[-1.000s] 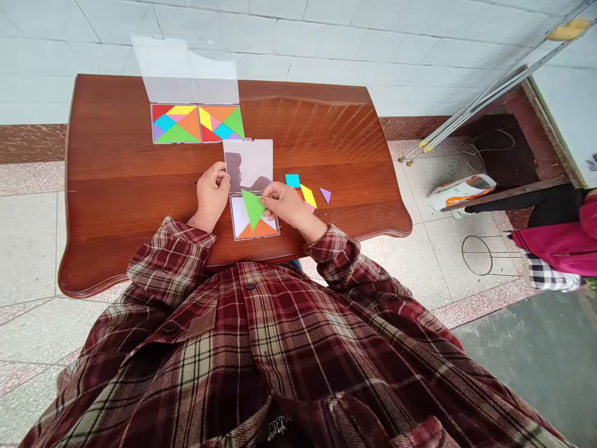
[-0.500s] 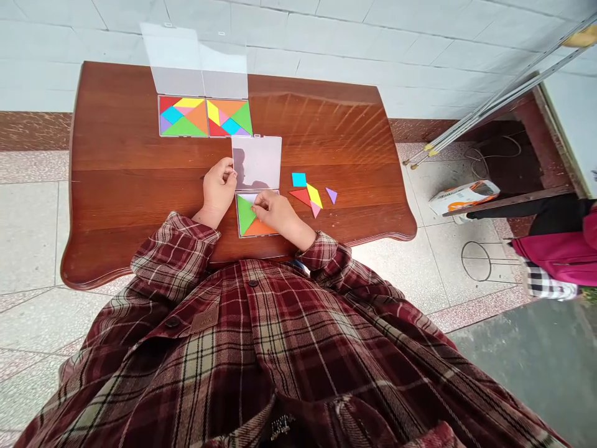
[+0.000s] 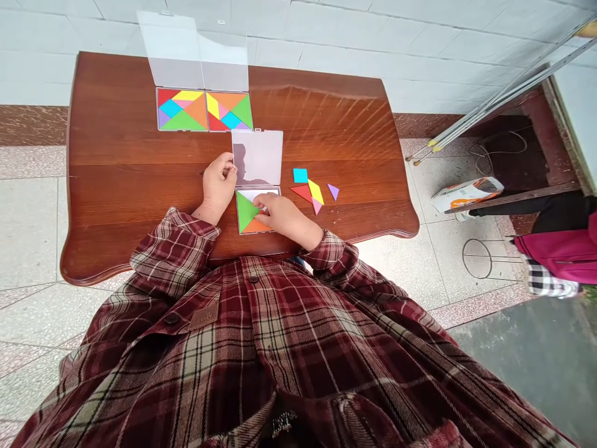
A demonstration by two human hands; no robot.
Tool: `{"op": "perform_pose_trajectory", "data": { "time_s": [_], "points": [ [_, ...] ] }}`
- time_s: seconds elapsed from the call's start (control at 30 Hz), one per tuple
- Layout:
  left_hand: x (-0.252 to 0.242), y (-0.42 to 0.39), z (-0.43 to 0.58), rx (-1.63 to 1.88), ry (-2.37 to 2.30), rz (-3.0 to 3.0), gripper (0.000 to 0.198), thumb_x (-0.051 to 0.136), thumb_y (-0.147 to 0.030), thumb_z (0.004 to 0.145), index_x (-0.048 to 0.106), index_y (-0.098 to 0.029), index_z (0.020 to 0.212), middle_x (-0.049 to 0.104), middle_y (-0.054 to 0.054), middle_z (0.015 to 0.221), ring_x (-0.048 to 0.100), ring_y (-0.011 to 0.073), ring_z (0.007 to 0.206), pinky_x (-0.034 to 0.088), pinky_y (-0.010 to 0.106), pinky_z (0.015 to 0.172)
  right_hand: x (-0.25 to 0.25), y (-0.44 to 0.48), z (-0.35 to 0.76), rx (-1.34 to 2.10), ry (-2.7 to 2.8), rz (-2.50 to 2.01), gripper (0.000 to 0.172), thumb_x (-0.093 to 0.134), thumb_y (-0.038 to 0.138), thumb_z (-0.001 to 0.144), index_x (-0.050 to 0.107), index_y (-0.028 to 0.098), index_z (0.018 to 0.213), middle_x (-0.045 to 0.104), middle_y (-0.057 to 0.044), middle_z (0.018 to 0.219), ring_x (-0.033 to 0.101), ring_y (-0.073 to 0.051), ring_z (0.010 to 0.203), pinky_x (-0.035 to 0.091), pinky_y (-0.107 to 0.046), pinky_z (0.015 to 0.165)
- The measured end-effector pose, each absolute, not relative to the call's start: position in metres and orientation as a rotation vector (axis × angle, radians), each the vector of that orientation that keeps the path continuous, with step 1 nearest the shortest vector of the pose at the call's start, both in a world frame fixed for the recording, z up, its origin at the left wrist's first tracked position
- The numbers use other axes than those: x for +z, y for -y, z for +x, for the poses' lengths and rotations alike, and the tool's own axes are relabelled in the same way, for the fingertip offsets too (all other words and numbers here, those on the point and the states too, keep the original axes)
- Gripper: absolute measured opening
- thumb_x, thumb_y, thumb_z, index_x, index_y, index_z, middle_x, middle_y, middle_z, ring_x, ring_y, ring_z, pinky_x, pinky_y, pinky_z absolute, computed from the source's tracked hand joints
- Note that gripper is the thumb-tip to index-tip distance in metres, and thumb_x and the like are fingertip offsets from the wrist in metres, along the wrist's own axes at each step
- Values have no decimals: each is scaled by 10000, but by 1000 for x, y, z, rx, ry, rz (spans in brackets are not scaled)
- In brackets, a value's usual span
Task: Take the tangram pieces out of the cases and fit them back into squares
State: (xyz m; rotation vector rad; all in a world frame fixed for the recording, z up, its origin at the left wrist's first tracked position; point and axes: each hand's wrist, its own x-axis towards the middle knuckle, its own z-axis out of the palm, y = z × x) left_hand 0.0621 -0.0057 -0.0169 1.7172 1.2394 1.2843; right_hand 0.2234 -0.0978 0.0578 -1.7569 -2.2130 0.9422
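A clear plastic tangram case (image 3: 258, 157) lies open on the wooden table (image 3: 116, 186), lid away from me. Its tray holds a green triangle (image 3: 244, 209) on the left and an orange triangle (image 3: 255, 227) along the near edge. My right hand (image 3: 278, 215) rests in the tray, fingers curled and pressing on the pieces beside the green triangle. My left hand (image 3: 219, 183) is closed in a pinch on the case's left edge by the hinge. Loose pieces lie right of the case: a blue square (image 3: 300, 175), a red triangle (image 3: 302, 192), a yellow parallelogram (image 3: 316, 191), a purple triangle (image 3: 333, 191).
Two more open tangram cases (image 3: 205, 111), filled with coloured pieces, stand at the table's far edge, their lids up against the tiled wall. On the floor to the right are a cardboard box (image 3: 466, 194), a wire ring stand (image 3: 478, 258) and a person's pink sleeve (image 3: 559, 246).
My right hand carried the green triangle down into the tray's left side and now rests on the pieces. My left hand stayed on the case's edge.
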Motion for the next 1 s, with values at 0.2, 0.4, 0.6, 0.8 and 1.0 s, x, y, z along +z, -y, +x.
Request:
{"op": "perform_pose_trajectory", "data": {
  "time_s": [0.2, 0.4, 0.6, 0.8, 1.0],
  "points": [
    [-21, 4, 61, 1260, -1257, 1734, 122, 550, -253, 836, 593, -201, 938, 578, -24, 716, 523, 80, 612, 491, 243, 701, 57, 94, 233, 909, 2083, -1749, 136, 572, 151, 802, 626, 173, 925, 659, -59, 983, 578, -171, 836, 422, -303, 778],
    [-20, 3, 58, 1218, -1281, 1723, 140, 556, -221, 826, 603, -209, 958, 595, -9, 779, 564, 102, 692, 509, 280, 772, 60, 86, 280, 794, 1832, -1779, 115, 541, 196, 812, 629, 177, 885, 663, -29, 874, 578, -165, 801, 439, -305, 781],
    [-16, 3, 57, 1237, -1271, 1694, 160, 565, -181, 798, 624, -203, 945, 574, -23, 716, 552, 96, 667, 523, 289, 777, 67, 83, 342, 511, 1681, -2069, 167, 518, 176, 814, 641, 152, 924, 667, -70, 881, 581, -197, 818, 446, -328, 777],
    [-11, 5, 56, 1241, -1291, 1661, 183, 578, -206, 784, 632, -192, 958, 592, -26, 711, 532, 78, 612, 528, 262, 728, 56, 82, 343, 581, 1759, -2194, 159, 576, 177, 793, 649, 153, 933, 661, -76, 890, 570, -203, 788, 438, -334, 759],
    [-10, 5, 56, 1258, -1274, 1661, 173, 590, -260, 785, 622, -187, 939, 584, -22, 700, 510, 68, 589, 498, 226, 652, 49, 76, 330, 442, 1833, -2276, 326, 653, 207, 774, 624, 127, 1088, 638, -132, 1033, 561, -245, 881, 436, -361, 789]
  ]
}}
